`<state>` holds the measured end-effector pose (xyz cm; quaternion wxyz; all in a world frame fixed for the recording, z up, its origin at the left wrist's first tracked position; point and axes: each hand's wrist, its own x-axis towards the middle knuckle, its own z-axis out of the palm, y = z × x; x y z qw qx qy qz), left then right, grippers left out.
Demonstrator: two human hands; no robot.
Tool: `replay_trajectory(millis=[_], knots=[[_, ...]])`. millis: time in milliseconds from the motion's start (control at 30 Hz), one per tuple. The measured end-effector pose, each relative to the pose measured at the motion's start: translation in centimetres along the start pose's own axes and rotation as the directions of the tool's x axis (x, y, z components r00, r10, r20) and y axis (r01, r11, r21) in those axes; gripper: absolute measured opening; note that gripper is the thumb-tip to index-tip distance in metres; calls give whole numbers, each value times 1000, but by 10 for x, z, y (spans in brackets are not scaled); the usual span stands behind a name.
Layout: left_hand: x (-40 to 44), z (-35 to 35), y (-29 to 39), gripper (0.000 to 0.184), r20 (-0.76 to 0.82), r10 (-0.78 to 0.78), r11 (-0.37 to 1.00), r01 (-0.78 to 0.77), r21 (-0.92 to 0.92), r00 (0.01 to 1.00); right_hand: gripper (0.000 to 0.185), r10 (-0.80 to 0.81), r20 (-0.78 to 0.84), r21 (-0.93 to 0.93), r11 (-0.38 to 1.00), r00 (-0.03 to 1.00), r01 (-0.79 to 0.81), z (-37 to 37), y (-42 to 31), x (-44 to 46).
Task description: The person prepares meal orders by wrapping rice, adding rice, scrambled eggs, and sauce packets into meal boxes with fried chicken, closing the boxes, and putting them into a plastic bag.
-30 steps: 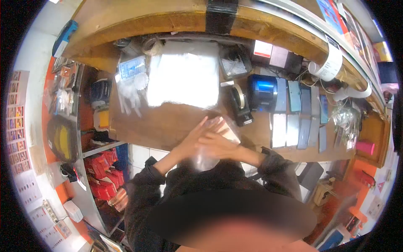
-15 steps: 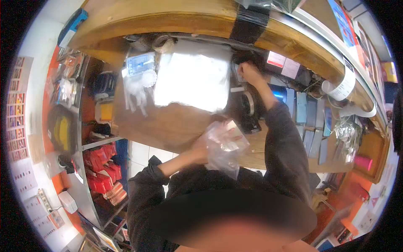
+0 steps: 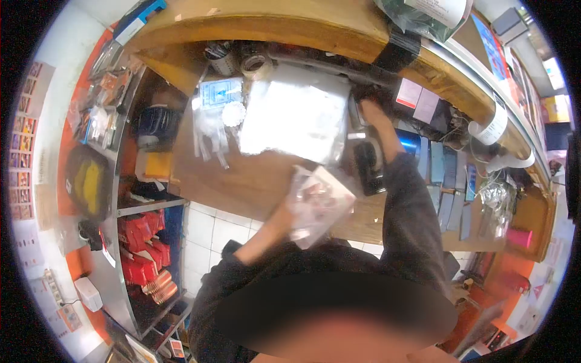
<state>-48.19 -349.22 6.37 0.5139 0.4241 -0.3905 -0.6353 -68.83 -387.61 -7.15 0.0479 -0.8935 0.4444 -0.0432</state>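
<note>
My left hand (image 3: 281, 219) is closed on a clear plastic bag (image 3: 305, 233) at the near edge of the wooden desk. A pale card or flat packet (image 3: 330, 189) shows in or against the bag; which one I cannot tell. My right hand (image 3: 375, 117) reaches to the back of the desk, beside a dark, flat, phone-like object (image 3: 354, 110). Its fingertips are blurred and partly hidden, so any hold is unclear. A black tape dispenser (image 3: 366, 166) stands just nearer to me than that hand. Left of it lies a stack of shiny white sheets or bags (image 3: 293, 115).
A tape roll (image 3: 256, 64) and a pen cup (image 3: 220, 59) stand at the back, below the overhanging wooden shelf (image 3: 272, 27). Blue-grey boxes (image 3: 449, 166) line the desk's right side. A metal rack (image 3: 151, 207) with red packets stands at left.
The view has shifted, so the desk sits slightly further right. The bag in my left hand has turned, and the pale card shows more clearly. My right hand stays at the back of the desk.
</note>
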Motion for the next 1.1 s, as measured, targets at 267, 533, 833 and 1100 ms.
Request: replay_trajectory(millis=[267, 533, 833, 1100], knots=[[-28, -78, 63, 30, 362, 286, 312, -444, 840, 887, 12, 170, -92, 222, 964, 981, -146, -75, -62, -21], [-36, -99, 77, 41, 352, 381, 357, -487, 797, 855, 13, 193, -135, 252, 955, 972, -155, -58, -47, -20], [-30, -102, 51, 29, -134, 276, 909, -213, 357, 952, 8, 640, -496, 722, 680, 587, -131, -114, -100, -45], [-21, -82, 77, 21, -430, -99, 993, 119, 19, 897, 15, 585, -296, 945, 66, 755, 320, -140, -290, -123]])
